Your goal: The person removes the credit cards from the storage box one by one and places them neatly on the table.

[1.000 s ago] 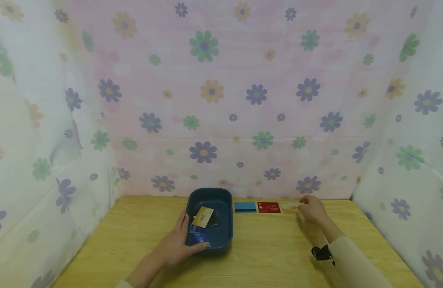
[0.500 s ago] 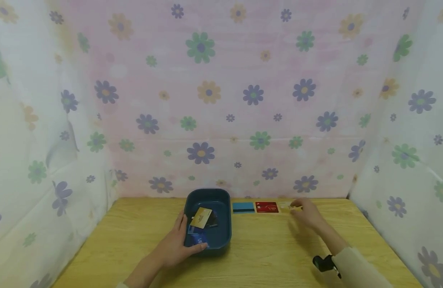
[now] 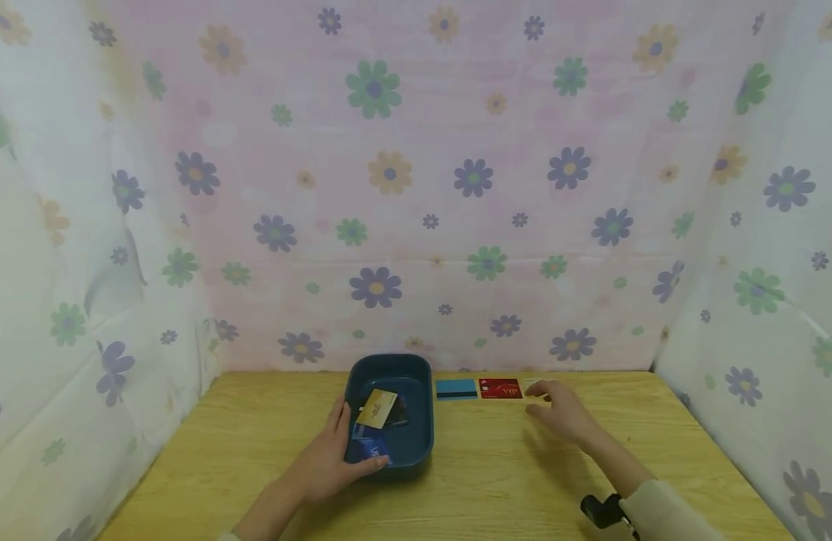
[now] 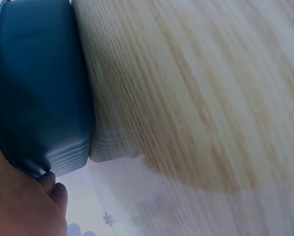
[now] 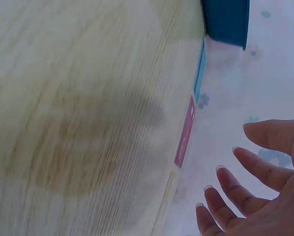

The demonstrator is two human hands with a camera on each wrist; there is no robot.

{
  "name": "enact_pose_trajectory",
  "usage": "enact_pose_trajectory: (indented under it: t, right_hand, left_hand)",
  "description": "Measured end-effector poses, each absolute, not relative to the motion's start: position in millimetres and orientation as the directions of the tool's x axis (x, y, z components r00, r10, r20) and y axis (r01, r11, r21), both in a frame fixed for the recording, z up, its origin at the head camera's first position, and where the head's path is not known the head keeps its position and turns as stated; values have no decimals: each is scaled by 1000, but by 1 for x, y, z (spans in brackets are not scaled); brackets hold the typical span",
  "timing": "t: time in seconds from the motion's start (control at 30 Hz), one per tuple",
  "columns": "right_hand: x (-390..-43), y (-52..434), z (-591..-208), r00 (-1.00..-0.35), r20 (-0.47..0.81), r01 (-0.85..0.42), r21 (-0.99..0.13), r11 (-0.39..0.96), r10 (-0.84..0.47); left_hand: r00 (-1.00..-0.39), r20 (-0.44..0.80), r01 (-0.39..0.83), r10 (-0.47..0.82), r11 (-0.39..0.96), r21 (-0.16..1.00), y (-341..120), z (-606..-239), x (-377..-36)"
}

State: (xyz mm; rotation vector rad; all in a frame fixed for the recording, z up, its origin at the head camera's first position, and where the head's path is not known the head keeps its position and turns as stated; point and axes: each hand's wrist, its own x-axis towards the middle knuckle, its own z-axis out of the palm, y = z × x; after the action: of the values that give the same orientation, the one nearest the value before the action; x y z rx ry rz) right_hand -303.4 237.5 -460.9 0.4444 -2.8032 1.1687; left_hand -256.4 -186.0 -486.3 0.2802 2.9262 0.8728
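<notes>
A dark blue tray [image 3: 421,421] sits on the wooden table [image 3: 497,473] and holds a gold card [image 3: 377,408], a blue card [image 3: 373,449] and a dark card [image 3: 398,412]. My left hand [image 3: 329,460] grips the tray's near left rim, thumb over the edge; the left wrist view shows the tray [image 4: 39,88] against my palm [image 4: 19,201]. To the tray's right lie a teal card [image 3: 456,388] and a red VIP card [image 3: 500,388]. My right hand [image 3: 558,409] hovers open right of them, fingers spread [image 5: 235,191], over a pale card [image 5: 166,196].
Flowered cloth walls [image 3: 416,188] close in the table at the back and both sides. A black wrist camera strap [image 3: 600,511] shows on my right forearm. Bare wood lies in front of the tray and cards.
My right hand has let go of the pale card by the back wall and drawn left and toward me, fingers now spread. The left hand and tray have stayed put.
</notes>
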Motion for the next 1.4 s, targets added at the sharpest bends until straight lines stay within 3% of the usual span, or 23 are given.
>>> enact_pose_trajectory:
  t: [0.8, 1.4]
  right_hand:
    - [-280, 180, -451, -867, 208, -445, -733, 515, -453]
    - [-277, 132, -442, -824, 210, -481, -750, 454, -526]
  left_hand:
    - [-982, -19, 145, 188, 817, 558, -185, -487, -256]
    - [-981, -19, 151, 195, 814, 560, -186, -488, -257]
